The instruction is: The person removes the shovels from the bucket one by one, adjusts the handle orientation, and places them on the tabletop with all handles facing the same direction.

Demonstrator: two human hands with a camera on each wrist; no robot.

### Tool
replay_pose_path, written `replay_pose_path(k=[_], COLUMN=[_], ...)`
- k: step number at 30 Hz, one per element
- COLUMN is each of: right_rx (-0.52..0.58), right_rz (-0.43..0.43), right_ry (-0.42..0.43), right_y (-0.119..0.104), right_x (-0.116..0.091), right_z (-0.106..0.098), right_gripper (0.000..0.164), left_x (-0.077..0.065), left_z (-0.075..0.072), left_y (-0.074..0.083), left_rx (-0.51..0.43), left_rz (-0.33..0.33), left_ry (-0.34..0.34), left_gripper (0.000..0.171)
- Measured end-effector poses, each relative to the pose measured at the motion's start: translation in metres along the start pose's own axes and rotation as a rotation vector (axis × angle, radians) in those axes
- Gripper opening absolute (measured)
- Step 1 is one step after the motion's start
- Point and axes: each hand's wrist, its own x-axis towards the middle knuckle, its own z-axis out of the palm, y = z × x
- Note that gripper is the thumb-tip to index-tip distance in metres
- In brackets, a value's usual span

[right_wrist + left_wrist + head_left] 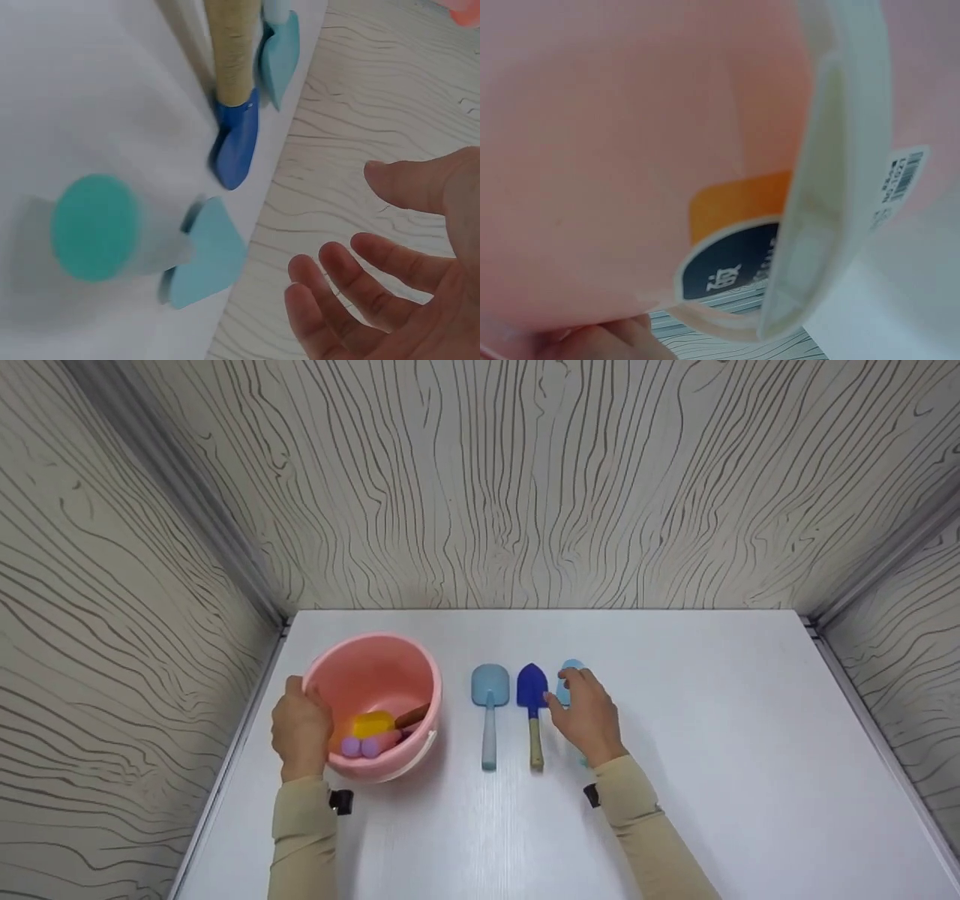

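My left hand (301,731) grips the left rim of a pink bucket (375,656), whose white handle (847,150) hangs down its side. Inside the bucket lie a yellow piece (373,724), a toy part with two purple knobs (360,747) and a brown piece (412,715). Over a light blue toy shovel (210,259) with a teal handle end, my right hand (589,718) hovers with spread, relaxed fingers and holds nothing. In the head view it hides most of that shovel. Just left of it lies a dark blue trowel (533,684) with a tan handle.
A pale teal toy shovel (490,685) lies between the bucket and the trowel, handle toward me. All rest on a white table (720,735). Wood-grain panels (480,487) enclose the back and both sides.
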Motion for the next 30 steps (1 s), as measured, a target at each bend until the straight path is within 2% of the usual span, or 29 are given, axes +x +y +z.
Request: replay_pose_path(k=[7,15,20,30], right_rx=[0.068,0.078,0.081,0.147], right_rz=[-0.181,-0.387,-0.449,-0.533], right_ry=[0.012,-0.01,-0.031,-0.113], right_y=[-0.044,-0.092,-0.116,-0.146], right_x=[0.021,0.031,0.03,0.022], right_z=[-0.003,0.002,0.007,0.016], right_gripper=[0.027,0.017,0.016,0.02], left_x=[-0.001,0.0,-0.001,-0.002], left_z=[0.001,-0.001,0.0,-0.001], left_y=[-0.003,-0.001,-0.002,0.001], left_rx=[0.003,0.004,0.005,-0.002], left_rz=[0.009,0.01,0.015,0.017], left_ry=[0.012,0.011,0.014,0.009], left_gripper=[0.037,0.036,0.036,0.038])
